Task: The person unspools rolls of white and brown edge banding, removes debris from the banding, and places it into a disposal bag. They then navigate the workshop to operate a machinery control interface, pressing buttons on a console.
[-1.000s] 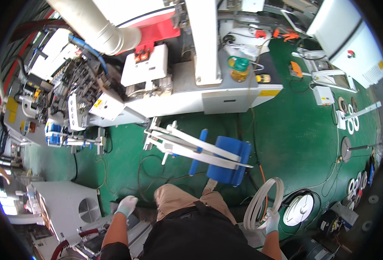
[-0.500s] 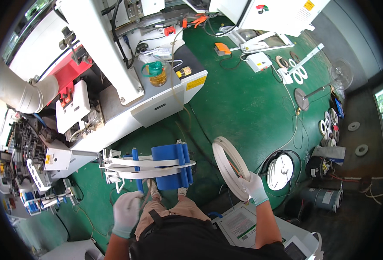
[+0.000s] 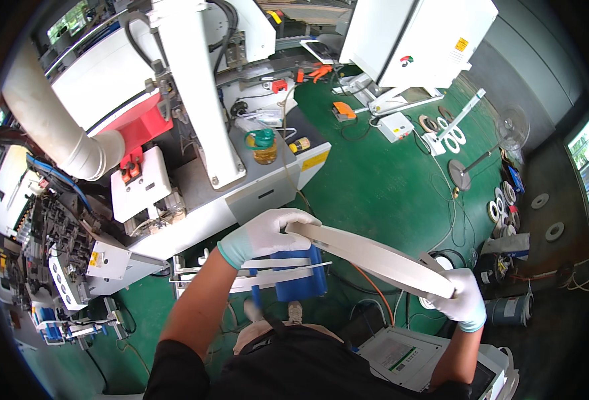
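Observation:
A wide roll of off-white strip [image 3: 374, 259] is raised in front of my body, its edge turned toward me and sloping down to the right. My left hand [image 3: 271, 233], in a white glove, grips its upper left end between thumb and fingers. At the lower right end, my right hand [image 3: 460, 298], gloved too, is closed round it. Below and left of the roll stands a feed stand with blue rollers [image 3: 301, 283], and white strips [image 3: 278, 273] run across it. My left hand and forearm partly cover this stand.
A white machine [image 3: 241, 213] fills the left side, with a jar of amber liquid [image 3: 264, 150] on its ledge. Cables and a standing fan [image 3: 460, 175] are on the green floor at right, with several strip rolls [image 3: 501, 203] beyond. A white cabinet [image 3: 401, 360] stands near my right arm.
My left hand has come up and taken hold of the roll, held before by my right hand alone. The roll has tilted from near upright to a flatter slant, and the view has shifted.

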The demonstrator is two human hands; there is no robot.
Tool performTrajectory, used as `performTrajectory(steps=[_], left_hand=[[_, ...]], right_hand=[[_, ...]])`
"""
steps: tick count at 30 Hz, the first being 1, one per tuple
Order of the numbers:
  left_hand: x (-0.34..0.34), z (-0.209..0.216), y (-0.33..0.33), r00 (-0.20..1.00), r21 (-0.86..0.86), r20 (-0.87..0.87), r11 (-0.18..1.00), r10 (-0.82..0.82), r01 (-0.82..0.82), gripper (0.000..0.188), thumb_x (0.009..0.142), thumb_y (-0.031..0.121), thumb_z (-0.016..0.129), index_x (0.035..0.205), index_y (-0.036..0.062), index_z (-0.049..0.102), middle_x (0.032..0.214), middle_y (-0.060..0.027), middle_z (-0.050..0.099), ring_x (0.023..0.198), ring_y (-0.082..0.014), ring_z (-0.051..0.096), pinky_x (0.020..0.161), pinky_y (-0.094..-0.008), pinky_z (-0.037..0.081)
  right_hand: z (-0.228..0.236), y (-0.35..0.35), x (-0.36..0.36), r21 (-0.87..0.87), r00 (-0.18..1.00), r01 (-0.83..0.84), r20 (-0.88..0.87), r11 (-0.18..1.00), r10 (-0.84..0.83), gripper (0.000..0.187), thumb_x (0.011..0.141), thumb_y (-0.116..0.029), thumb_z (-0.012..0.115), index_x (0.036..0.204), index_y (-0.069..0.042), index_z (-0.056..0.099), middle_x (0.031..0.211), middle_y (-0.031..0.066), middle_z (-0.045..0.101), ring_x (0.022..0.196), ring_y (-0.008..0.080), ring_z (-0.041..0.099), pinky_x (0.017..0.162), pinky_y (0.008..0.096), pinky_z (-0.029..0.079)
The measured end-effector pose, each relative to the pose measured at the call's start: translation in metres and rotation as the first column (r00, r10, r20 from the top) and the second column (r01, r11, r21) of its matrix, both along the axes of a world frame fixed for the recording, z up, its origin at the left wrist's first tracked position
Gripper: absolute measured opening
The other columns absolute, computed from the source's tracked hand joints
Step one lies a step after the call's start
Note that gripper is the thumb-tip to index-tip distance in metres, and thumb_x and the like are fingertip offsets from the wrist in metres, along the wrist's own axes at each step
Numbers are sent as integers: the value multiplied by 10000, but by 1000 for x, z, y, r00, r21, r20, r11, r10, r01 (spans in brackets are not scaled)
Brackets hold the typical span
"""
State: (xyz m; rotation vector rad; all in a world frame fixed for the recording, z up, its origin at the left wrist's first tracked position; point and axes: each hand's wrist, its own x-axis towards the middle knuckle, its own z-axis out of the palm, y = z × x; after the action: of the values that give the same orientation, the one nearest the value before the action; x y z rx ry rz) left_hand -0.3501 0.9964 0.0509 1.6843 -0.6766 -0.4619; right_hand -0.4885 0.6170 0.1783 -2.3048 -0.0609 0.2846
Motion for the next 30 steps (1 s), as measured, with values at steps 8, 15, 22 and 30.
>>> performTrajectory(steps=[8, 15, 22, 30], left_hand=[[22, 16, 33, 1000, 47, 13, 999, -10, 9, 372, 933, 202, 693, 1256, 28, 632, 1215, -102, 662, 1135, -192, 621, 1005, -330, 476], [46, -3, 32, 957, 70, 287, 995, 45, -68, 577, 912, 276, 704, 1413, 44, 537, 1305, -136, 624, 1226, -223, 579, 1073, -349, 429], [62, -16, 22, 996, 148, -3, 985, 88, -86, 432, 912, 243, 698, 1273, 13, 638, 1095, -86, 700, 1000, -150, 631, 901, -323, 497], [73, 11, -42, 990, 10, 129, 999, -49, 48, 642, 916, 235, 706, 1456, -16, 467, 1383, -156, 583, 1294, -218, 547, 1119, -331, 383]], right_hand=[[28, 22, 24, 43, 954, -26, 299, 999, 12, 151, 653, -81, 699, 779, -5, 733, 651, 30, 651, 571, 90, 556, 539, 271, 403], [56, 50, 36, -89, 956, -10, 291, 996, 36, 190, 662, -110, 724, 816, 1, 729, 690, 23, 659, 601, 96, 546, 570, 264, 391], [63, 59, 36, 2, 983, 100, 155, 995, -99, 196, 729, -38, 737, 918, 15, 742, 796, 35, 717, 708, 94, 613, 659, 253, 463], [43, -6, 32, 265, 990, 98, 74, 959, -121, 178, 748, -16, 769, 924, 6, 752, 726, -12, 667, 661, 39, 570, 580, 211, 428]])
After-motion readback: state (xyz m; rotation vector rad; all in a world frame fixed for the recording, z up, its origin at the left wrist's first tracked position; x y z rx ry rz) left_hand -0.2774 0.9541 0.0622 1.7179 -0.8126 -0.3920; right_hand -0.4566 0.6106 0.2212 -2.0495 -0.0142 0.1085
